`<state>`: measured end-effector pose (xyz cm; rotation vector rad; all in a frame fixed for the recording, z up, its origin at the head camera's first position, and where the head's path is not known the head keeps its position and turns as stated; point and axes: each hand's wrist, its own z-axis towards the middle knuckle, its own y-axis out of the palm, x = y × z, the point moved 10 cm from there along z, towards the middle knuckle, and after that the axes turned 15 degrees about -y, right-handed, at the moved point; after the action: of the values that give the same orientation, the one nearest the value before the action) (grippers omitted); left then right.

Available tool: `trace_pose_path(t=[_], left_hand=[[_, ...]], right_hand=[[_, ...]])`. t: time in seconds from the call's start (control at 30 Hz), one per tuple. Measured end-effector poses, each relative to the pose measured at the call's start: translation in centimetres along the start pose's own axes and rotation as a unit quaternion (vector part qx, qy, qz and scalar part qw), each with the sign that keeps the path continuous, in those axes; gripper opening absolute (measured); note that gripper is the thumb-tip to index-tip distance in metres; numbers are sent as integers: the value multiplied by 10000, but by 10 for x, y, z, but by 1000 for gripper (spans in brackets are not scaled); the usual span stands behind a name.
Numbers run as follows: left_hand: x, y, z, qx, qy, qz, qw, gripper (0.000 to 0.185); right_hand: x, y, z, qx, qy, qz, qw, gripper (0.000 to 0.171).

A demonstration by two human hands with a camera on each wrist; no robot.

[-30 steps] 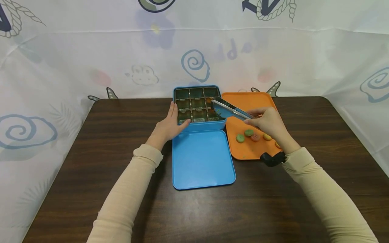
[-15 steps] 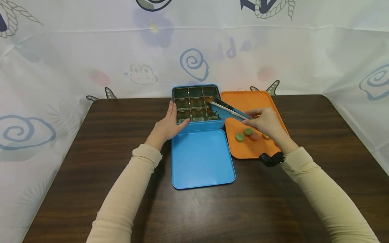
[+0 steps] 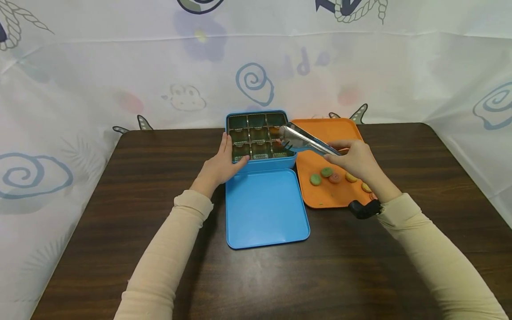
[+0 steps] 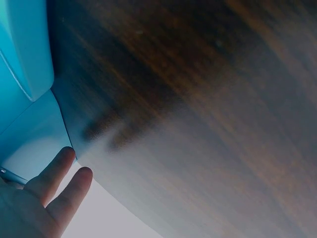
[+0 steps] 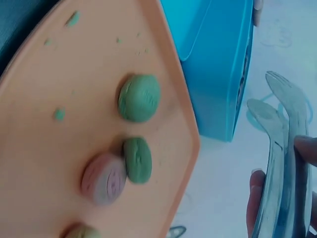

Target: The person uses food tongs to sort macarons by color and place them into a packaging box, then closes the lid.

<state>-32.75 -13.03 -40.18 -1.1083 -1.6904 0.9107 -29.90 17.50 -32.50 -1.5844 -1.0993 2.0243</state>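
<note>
A blue tin box (image 3: 262, 166) with gold compartments stands open at the table's far middle, its lid (image 3: 266, 209) lying in front of it. My left hand (image 3: 224, 162) rests flat against the box's left front corner, fingers (image 4: 57, 178) straight. My right hand (image 3: 352, 160) grips metal tongs (image 3: 304, 140), whose tips hover over the box's right edge with nothing between them. In the right wrist view the tongs (image 5: 280, 148) stand slightly apart beside the box (image 5: 218, 64). An orange tray (image 3: 320, 200) right of the box carries several macarons: green ones (image 3: 315, 179), a pink one (image 3: 334, 178), yellow ones (image 3: 351, 177).
The dark wooden table (image 3: 120, 249) has bare room to the left and in front. A white printed cloth (image 3: 120, 80) hangs behind and at both sides. Crumbs dot the orange tray (image 5: 59, 59).
The tongs have lifted out of the box's right-hand compartments and drawn a little to the right with my right hand. The left hand has stayed on the box.
</note>
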Motion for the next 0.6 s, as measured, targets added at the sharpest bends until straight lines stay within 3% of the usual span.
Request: trace_pose_path(t=[0.2, 0.6], left_hand=[[0, 0, 1, -29, -35, -12, 10000, 93], [1, 1, 0, -48, -22, -47, 10000, 93]], right_hand=[[6, -12, -9, 47, -269, -381, 9989, 47], [44, -30, -38, -235, -107, -880, 9958, 57]])
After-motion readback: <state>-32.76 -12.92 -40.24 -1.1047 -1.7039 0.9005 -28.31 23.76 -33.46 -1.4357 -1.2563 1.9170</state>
